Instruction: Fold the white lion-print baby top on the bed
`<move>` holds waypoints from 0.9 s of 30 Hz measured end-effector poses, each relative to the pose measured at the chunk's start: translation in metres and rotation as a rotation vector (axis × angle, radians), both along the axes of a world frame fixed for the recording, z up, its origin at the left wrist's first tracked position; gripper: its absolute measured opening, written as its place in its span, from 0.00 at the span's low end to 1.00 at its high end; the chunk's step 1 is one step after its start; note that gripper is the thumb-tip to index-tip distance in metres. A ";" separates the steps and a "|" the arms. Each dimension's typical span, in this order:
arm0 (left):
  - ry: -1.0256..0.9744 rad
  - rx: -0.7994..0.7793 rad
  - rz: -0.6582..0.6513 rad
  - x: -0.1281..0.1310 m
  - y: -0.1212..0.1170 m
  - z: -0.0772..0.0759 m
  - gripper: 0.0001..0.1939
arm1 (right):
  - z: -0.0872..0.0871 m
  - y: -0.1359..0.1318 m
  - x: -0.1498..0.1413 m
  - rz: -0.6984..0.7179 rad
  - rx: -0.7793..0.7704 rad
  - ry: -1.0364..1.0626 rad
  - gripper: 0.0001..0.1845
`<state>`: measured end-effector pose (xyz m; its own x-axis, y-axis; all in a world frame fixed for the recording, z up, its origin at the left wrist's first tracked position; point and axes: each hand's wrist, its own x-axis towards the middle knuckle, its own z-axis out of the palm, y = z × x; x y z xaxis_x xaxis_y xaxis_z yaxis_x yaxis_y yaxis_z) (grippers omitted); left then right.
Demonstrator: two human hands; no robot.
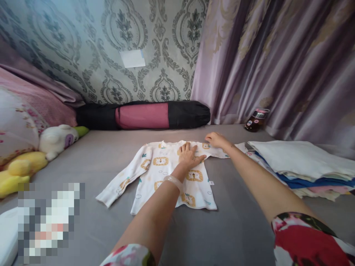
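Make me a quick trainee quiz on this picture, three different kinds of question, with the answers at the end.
1. Which hand lies spread on the lion-print shirt?
2. True or false: the shirt has short sleeves.
3. Where is the fabric stack? A) Left of the shirt. B) Right of the shirt. C) On top of the shirt.

Key:
1. The left hand.
2. False; its sleeves are long.
3. B.

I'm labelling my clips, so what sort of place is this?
Probably a bedroom: a flat, grey cloth-covered surface like a bed, a soft yellow plush toy, and long, shiny mauve curtains.
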<state>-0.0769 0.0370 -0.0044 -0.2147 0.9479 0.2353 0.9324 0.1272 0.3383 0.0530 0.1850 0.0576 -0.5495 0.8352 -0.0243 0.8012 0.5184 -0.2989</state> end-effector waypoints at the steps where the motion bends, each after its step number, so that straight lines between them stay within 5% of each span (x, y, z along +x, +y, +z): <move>1: -0.002 -0.001 0.001 0.000 0.000 0.000 0.39 | -0.003 -0.002 -0.012 0.019 -0.043 -0.006 0.08; 11: -0.013 -0.025 0.000 0.001 0.000 0.002 0.39 | -0.018 0.006 -0.056 -0.004 -0.181 -0.178 0.01; 19: -0.025 -0.038 0.013 0.001 0.002 0.001 0.41 | -0.028 -0.031 -0.045 -0.010 0.166 -0.096 0.17; 27: 0.001 -0.067 0.012 0.002 0.002 0.003 0.41 | -0.052 -0.042 -0.019 -0.029 0.209 0.079 0.18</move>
